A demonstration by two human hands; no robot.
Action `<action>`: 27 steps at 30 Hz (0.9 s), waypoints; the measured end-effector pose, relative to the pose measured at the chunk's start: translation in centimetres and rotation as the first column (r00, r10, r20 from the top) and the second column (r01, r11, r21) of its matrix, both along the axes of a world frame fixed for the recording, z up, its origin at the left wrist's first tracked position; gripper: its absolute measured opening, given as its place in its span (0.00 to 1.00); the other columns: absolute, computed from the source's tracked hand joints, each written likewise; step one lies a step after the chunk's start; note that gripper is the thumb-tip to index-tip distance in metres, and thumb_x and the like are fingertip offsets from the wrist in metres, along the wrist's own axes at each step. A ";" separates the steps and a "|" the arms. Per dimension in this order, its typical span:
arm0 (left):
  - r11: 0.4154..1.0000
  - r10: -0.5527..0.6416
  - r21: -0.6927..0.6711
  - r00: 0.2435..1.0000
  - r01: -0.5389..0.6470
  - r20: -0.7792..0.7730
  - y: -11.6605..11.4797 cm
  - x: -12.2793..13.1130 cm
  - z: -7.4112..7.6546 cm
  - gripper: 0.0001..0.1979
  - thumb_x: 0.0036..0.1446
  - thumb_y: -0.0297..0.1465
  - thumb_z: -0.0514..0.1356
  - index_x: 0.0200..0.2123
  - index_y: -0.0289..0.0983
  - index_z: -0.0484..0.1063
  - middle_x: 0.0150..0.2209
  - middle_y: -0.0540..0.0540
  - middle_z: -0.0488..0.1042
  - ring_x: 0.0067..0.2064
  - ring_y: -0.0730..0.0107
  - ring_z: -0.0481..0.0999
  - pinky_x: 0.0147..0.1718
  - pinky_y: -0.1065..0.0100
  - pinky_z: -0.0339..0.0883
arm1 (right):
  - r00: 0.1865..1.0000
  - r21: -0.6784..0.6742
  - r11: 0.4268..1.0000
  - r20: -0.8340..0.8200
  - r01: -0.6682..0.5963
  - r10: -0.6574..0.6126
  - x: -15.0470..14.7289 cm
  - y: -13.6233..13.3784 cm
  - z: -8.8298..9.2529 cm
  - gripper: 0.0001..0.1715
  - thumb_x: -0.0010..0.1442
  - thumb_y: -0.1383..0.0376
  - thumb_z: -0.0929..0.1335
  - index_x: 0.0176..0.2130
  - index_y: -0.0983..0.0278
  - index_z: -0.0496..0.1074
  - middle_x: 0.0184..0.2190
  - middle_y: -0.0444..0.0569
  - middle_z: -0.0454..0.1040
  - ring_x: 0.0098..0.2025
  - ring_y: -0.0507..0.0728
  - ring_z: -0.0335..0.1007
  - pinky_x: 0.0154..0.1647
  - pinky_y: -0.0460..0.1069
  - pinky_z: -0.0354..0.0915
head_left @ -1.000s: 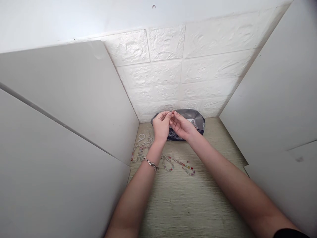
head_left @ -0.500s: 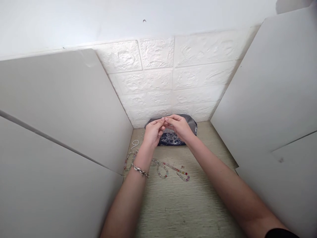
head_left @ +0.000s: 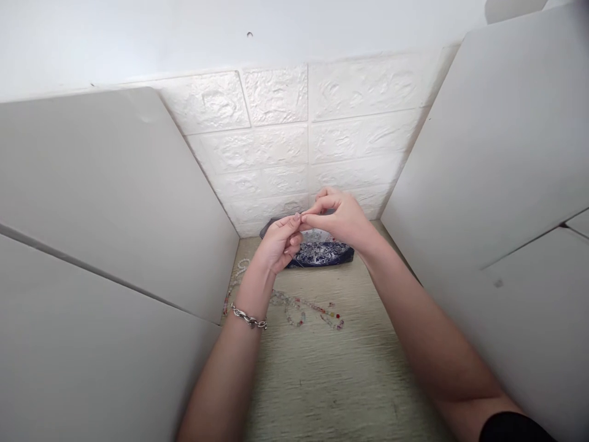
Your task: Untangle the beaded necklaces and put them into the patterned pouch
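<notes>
My left hand (head_left: pixel 281 240) is closed in a pinch, thumb against forefinger, with its other fingers curled. The fingertips of my right hand (head_left: pixel 343 218) meet it, also pinching. Whatever they hold between them is too small to make out. Both hands are raised in front of a blue and white patterned pouch (head_left: pixel 319 254) that stands against the wall; its middle is partly hidden behind them. On the surface below lies a string of coloured beads (head_left: pixel 317 309), looped and winding to the left behind my left forearm. A silver chain bracelet (head_left: pixel 249 317) circles my left wrist.
Grey panels rise on the left (head_left: pixel 115 184) and right (head_left: pixel 478 141), narrowing toward a white brick-patterned wall (head_left: pixel 276 147). The pale wood-grained surface (head_left: pixel 317 380) runs between them. Pale beads (head_left: pixel 242 265) lie near the left panel.
My right hand has lifted a little and turned, its fingers more extended, while its tips stay at my left fingertips. The whole view has shifted slightly, so the scene sits further left.
</notes>
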State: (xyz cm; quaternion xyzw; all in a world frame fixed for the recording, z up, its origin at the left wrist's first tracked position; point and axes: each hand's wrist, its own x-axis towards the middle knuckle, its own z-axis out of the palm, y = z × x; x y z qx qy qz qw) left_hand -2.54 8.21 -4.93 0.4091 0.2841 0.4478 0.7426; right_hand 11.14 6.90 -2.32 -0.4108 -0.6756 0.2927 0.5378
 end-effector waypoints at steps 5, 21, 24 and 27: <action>0.993 -0.059 0.102 0.996 0.065 -0.061 -0.2 -0.2 0.3 0.08 0.41 0.33 0.60 0.21 0.34 0.66 0.19 0.51 0.64 0.14 0.88 0.54 0.09 0.79 0.40 | 0.987 -0.115 0.981 -0.050 -0.155 0.150 0.9 -0.2 1.2 0.03 0.41 0.68 0.68 0.22 0.66 0.71 0.21 0.42 0.65 0.26 0.47 0.60 0.27 0.44 0.58; 0.941 -0.271 0.168 0.952 0.294 -0.145 -2.1 -1.1 2.1 0.10 0.41 0.34 0.56 0.16 0.37 0.60 0.17 0.47 0.60 0.18 0.76 0.60 0.13 0.72 0.49 | 0.706 0.171 0.980 -0.707 0.105 0.047 8.4 -2.2 4.2 0.06 0.54 0.66 0.61 0.27 0.59 0.66 0.31 0.38 0.71 0.40 0.49 0.67 0.35 0.42 0.62; 0.932 -0.255 0.230 0.957 0.282 -0.140 -1.9 -1.8 2.4 0.10 0.41 0.34 0.54 0.14 0.36 0.59 0.17 0.44 0.61 0.20 0.71 0.63 0.14 0.70 0.52 | 0.709 0.151 0.974 -0.705 0.168 -0.012 8.5 -2.2 4.1 0.06 0.55 0.65 0.61 0.28 0.58 0.65 0.34 0.37 0.71 0.46 0.51 0.64 0.41 0.43 0.62; 0.900 -0.286 0.300 0.947 0.317 -0.144 -1.6 -2.5 2.7 0.11 0.40 0.34 0.53 0.13 0.36 0.59 0.18 0.43 0.63 0.22 0.70 0.65 0.16 0.68 0.56 | 0.686 0.111 0.960 -0.721 0.257 -0.100 7.7 -2.5 4.3 0.04 0.55 0.64 0.61 0.28 0.58 0.62 0.36 0.37 0.70 0.44 0.49 0.65 0.44 0.45 0.62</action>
